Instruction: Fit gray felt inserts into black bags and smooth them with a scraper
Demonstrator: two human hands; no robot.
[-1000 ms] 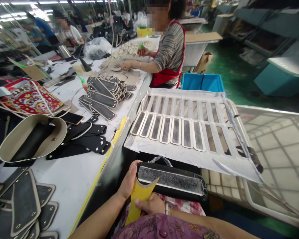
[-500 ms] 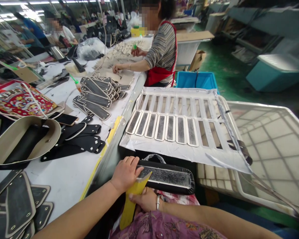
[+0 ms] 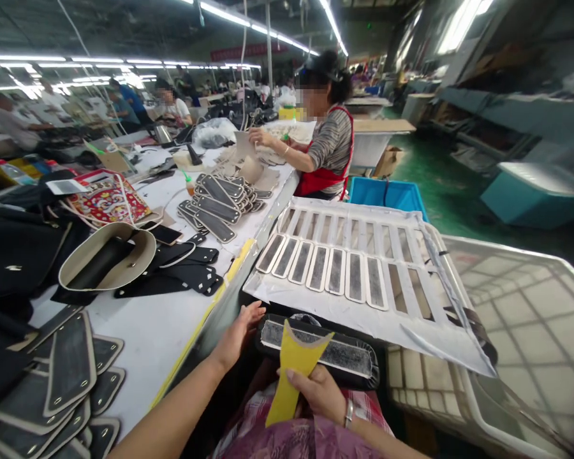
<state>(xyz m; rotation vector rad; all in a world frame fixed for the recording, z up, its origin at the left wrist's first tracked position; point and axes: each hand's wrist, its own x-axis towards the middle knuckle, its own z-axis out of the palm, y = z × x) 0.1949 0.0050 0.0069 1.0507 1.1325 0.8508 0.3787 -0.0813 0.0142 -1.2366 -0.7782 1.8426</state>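
My right hand (image 3: 321, 390) grips a flat yellow strip (image 3: 300, 357), thumb on top, with its notched, pointed end facing away from me. Behind the strip lies a long black padded piece (image 3: 374, 370) with a grey rectangular panel edged in white. The strip hides part of that panel. Off the left end of the black piece, my left hand (image 3: 242, 333) is open, fingers stretched out and nothing in them. A checked red and white cloth (image 3: 363, 403) covers my lap below.
A white-covered rack (image 3: 277, 290) ahead holds a row of grey panels beside slots. Left, the table (image 3: 157, 325) bears stacked grey tabs (image 3: 71, 360), a cream band (image 3: 146, 255) and black pieces. A co-worker (image 3: 330, 146) handles beige pieces. A white crate (image 3: 469, 408) stands right.
My left hand has come off the black padded piece and opened. My right hand has raised the yellow strip over the panel. The view has tilted up; the co-worker has lifted a beige piece.
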